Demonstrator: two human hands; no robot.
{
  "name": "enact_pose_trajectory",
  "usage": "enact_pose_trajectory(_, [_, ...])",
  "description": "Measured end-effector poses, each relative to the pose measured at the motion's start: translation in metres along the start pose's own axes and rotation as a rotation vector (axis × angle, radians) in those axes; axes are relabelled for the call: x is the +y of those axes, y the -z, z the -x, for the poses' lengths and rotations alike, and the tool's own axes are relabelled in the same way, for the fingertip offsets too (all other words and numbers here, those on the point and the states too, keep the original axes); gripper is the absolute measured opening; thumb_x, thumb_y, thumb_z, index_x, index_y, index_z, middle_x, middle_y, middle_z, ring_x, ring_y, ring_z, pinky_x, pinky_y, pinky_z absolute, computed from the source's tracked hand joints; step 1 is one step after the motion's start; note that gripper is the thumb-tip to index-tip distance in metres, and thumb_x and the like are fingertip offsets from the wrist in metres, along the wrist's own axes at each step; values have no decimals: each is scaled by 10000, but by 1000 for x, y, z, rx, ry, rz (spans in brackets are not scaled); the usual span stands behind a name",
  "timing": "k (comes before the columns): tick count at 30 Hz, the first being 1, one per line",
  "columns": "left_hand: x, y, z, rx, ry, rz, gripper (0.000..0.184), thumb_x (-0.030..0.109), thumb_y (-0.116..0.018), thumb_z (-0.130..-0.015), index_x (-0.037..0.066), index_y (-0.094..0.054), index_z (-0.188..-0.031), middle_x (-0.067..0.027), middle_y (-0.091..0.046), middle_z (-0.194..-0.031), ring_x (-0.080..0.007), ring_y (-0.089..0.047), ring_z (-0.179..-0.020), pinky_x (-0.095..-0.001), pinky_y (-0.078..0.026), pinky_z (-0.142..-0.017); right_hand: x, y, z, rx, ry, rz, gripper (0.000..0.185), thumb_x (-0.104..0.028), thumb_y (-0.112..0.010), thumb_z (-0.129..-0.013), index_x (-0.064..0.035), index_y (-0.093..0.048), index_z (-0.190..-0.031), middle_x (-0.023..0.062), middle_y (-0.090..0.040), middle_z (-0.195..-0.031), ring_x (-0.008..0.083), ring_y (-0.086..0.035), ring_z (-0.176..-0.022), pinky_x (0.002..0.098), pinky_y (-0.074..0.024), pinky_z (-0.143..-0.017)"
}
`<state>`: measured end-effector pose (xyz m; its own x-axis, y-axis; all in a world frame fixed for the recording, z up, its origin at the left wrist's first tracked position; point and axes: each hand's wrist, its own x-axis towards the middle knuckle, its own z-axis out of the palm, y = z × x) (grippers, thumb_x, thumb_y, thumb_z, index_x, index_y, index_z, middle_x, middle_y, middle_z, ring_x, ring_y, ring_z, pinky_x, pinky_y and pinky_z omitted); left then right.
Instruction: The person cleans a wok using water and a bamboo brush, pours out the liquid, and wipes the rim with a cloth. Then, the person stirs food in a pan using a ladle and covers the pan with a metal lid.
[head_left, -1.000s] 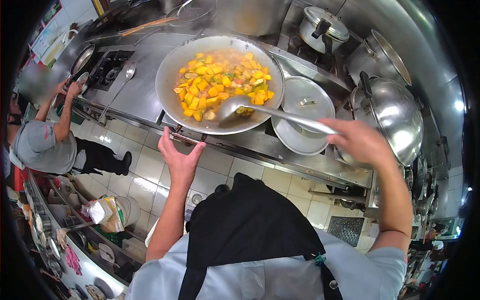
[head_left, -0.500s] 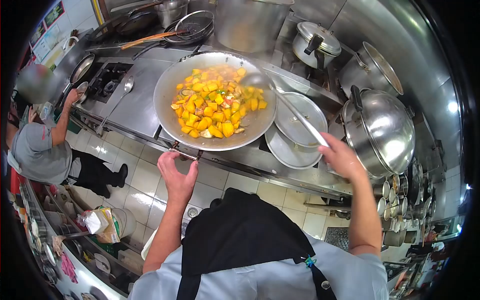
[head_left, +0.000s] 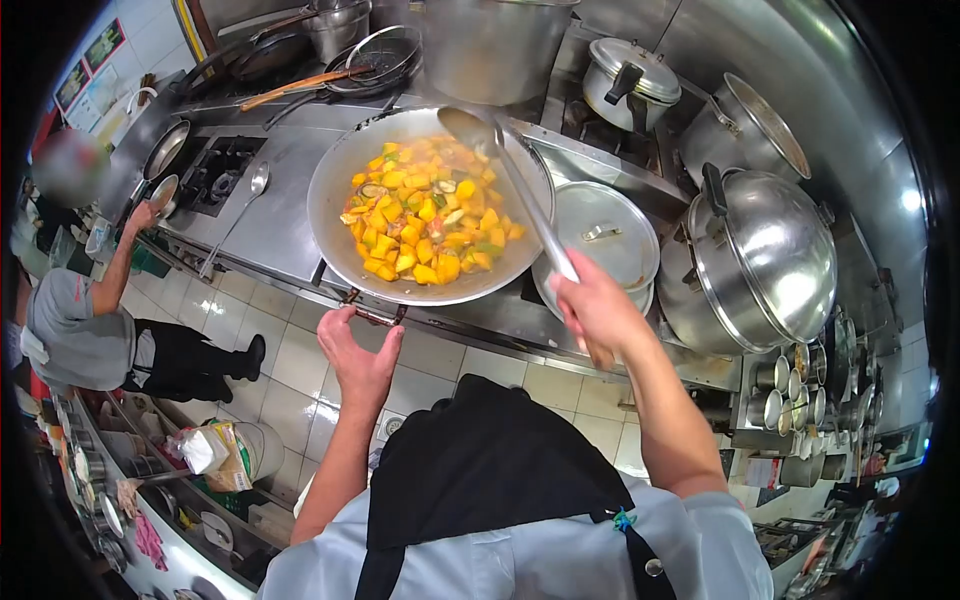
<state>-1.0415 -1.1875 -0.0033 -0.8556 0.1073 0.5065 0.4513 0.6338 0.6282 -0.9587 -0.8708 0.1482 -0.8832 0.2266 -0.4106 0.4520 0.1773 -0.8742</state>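
A wide metal wok (head_left: 330,225) sits on the stove, filled with steaming orange-yellow chunks (head_left: 420,235) that look like squash, mixed with darker pieces. My right hand (head_left: 600,305) is closed around the handle of a long metal ladle (head_left: 525,190). The ladle's bowl is up at the wok's far rim, above the food. At the near side of the wok, my left hand (head_left: 355,355) has its fingers curled at the wok handle (head_left: 375,313), with the thumb at its right end. Exactly how the fingers grip it is partly hidden.
Flat lids (head_left: 610,225) lie right of the wok, beside a large domed pot (head_left: 765,265). A pressure cooker (head_left: 630,85) and tall stockpot (head_left: 495,50) stand behind. A long spoon (head_left: 240,210) rests on the left counter. A co-worker (head_left: 80,320) stands at left, holding a pan.
My right hand has moved left with the ladle, whose bowl shifted left and away toward the far rim. Some food has been shifted within the wok. My left hand stays at the handle.
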Motion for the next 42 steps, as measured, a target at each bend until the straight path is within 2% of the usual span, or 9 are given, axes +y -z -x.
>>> enact_pose_trajectory(6, [-1, 9, 0, 12, 31, 0, 698, 263, -884, -781, 8, -498, -1303, -209, -458, -1327, -397, -420, -1293, -502, -329, -1134, 27, -5, -99, 71, -48, 186, 397, -246, -509, -1072, -71, -412, -1415, 22, -516, -791, 142, -484, -511, 324, -444, -405])
enact_pose_trajectory(10, [-15, 12, 9, 16, 95, -2, 702, 288, -879, -793, 6, -492, -1306, -207, -451, -1329, -391, -419, -1298, -494, -330, -1137, 38, -31, -75, -250, -359, -770, 306, -210, -544, -1063, -102, -430, -1325, -13, -484, -758, 51, -427, -492, 285, -391, -390])
enact_pose_trajectory(13, [-14, 10, 10, 4, 140, 38, 710, 300, -876, -800, 1, -484, -1311, -208, -443, -1335, -384, -418, -1301, -491, -332, -1137, 50, -19, -57, -459, -372, -989, 340, -173, -576, -1038, -89, -435, -1335, -26, -452, -707, 60, -416, -471, 283, -394, -390])
enact_pose_trajectory(23, [-19, 2, 0, -3, 144, 52, 730, 318, -879, -802, -2, -477, -1320, -201, -435, -1341, -356, -433, -1277, -453, -378, -1096, 37, -17, 40, -51, 122, 161, 398, -182, -601, -1023, -52, -478, -1379, 11, -523, -767, 77, -454, -488, 290, -401, -415])
enact_pose_trajectory(26, [-17, 3, -1, -9, 145, 55, 736, 318, -882, -798, -6, -477, -1319, -194, -438, -1334, -347, -440, -1266, -446, -391, -1078, 132, -27, 7, 163, 381, 401, 336, -235, -613, -1031, -18, -517, -1270, 58, -614, -814, 169, -600, -634, 359, -487, -629])
enact_pose_trajectory(29, [-17, 6, 4, -15, 125, 45, 744, 322, -881, -796, -8, -475, -1325, -186, -443, -1324, -340, -448, -1254, -439, -407, -1054, 209, -46, -22, 178, 346, 472, 292, -259, -603, -1044, -41, -528, -1224, 40, -589, -771, 137, -566, -581, 335, -476, -553])
enact_pose_trajectory(33, [-19, 5, 5, -16, 123, 51, 758, 337, -873, -801, -8, -469, -1341, -174, -447, -1317, -331, -461, -1227, -436, -421, -1023, 113, -41, 7, -38, -66, -157, 254, -293, -560, -1066, -81, -522, -1202, -11, -488, -680, 88, -455, -479, 285, -419, -401])
enact_pose_trajectory(40, [-19, 10, 12, 2, 184, 108, 764, 351, -862, -814, -8, -460, -1354, -165, -452, -1300, -318, -468, -1201, -438, -418, -1015, 38, 22, -100, 60, 29, 166, 293, -330, -493, -1087, -103, -486, -1272, -9, -495, -703, 86, -440, -468, 288, -420, -396])
enact_pose_trajectory(42, [-27, 9, 18, 15, 217, 96, 760, 351, -862, -817, -11, -461, -1351, -163, -456, -1289, -312, -467, -1186, -437, -416, -1015, 26, 19, -133, -52, -149, -175, 272, -347, -494, -1095, -124, -520, -1249, -31, -481, -701, 54, -410, -446, 260, -388, -384])
